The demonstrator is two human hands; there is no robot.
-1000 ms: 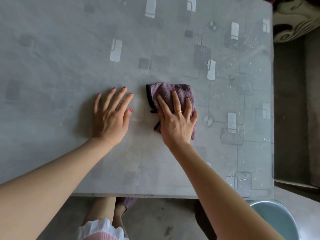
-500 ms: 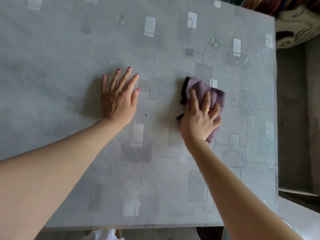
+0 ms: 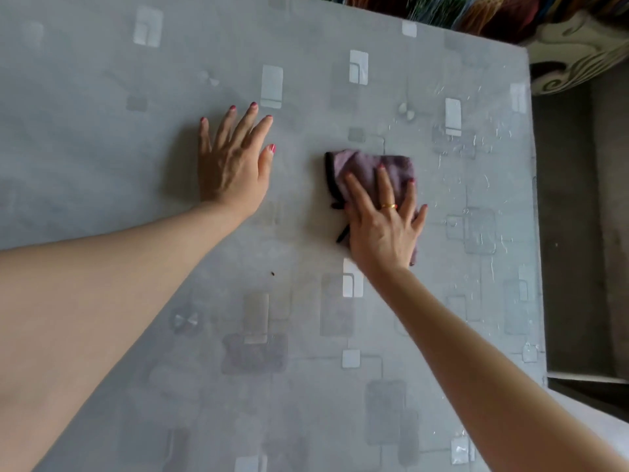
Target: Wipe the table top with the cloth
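Cloth wiping is under way on a grey table top [image 3: 102, 165] covered in a glossy patterned sheet, and the risks read best from the near edge outward.

Closest to the person, the near half of the table shows only the printed squares and both forearms reaching across it. A small dark speck [image 3: 272, 273] lies between the arms, nearer than either hand. If the strokes stay in the far right part, that speck will likely be missed.

Further out, the right hand [image 3: 386, 226] lies flat on the purple cloth [image 3: 364, 165], fingers spread and pressing down rather than clamped around it, a gold ring [image 3: 388, 206] on one finger. The cloth sits folded, right of the table's middle and well short of the right edge. Its black-trimmed edge sticks out to the left of the palm; with only flat pressure holding it, a quick stroke could bunch the folds or let the cloth slide out from under the hand.

The left hand [image 3: 235, 165] rests palm down with fingers apart, empty, bracing near the middle. It covers a patch that will stay unwiped unless it shifts.

Towards the far right corner, scattered droplets and streaks [image 3: 476, 144] glisten; one pass may just smear them.
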